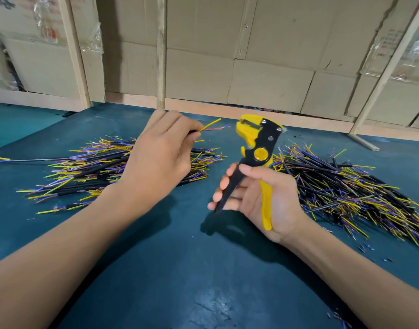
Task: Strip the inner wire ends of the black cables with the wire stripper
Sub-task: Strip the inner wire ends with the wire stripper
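My left hand (161, 153) pinches one black cable, mostly hidden in the fist; its yellow, blue and red inner wires (212, 125) stick out to the right, above the table. My right hand (263, 200) grips the handles of the yellow and black wire stripper (258, 148), held upright with its jaws at the top. The jaws sit just right of the wire tips, a small gap between them. One pile of black cables (96, 169) lies behind my left hand, another pile (346, 186) to the right of my right hand.
The table has a dark teal mat (180, 269). Small bits of cut insulation (370, 250) lie on it at the right. Cardboard boxes (251, 55) and wooden posts (161, 53) form a wall along the back edge.
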`<state>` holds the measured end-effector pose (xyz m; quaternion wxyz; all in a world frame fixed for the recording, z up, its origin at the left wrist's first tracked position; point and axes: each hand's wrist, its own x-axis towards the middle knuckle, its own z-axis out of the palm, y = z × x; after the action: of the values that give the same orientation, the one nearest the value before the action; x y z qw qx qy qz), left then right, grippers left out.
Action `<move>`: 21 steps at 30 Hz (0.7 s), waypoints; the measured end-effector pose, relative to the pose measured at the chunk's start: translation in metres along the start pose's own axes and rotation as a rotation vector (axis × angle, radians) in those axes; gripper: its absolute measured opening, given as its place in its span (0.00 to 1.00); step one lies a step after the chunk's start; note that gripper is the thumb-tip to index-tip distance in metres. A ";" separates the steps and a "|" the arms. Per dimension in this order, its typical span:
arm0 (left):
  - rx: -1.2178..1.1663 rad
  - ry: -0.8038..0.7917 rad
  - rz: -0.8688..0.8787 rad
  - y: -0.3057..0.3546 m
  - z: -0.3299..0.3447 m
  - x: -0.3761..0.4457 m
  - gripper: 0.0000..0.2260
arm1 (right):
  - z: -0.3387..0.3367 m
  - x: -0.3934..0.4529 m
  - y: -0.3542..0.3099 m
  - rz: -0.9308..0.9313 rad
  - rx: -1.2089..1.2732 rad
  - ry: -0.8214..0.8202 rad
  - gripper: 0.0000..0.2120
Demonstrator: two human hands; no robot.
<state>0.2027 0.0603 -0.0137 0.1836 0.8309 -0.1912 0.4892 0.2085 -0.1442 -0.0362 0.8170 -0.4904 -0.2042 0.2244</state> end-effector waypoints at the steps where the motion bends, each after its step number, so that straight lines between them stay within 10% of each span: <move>1: -0.019 -0.006 0.004 -0.001 0.000 0.000 0.05 | -0.001 0.001 0.000 -0.022 0.026 0.026 0.10; 10: -0.080 -0.133 0.372 0.006 0.002 -0.003 0.16 | -0.005 0.005 -0.008 -0.088 -0.042 0.191 0.04; 21: -0.291 -0.144 0.329 0.016 0.003 -0.003 0.06 | -0.011 0.002 -0.016 -0.058 -0.104 0.020 0.08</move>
<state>0.1954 0.0453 -0.0156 0.2051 0.7862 -0.4051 0.4192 0.2193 -0.1575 -0.0260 0.7987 -0.5282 -0.2214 0.1846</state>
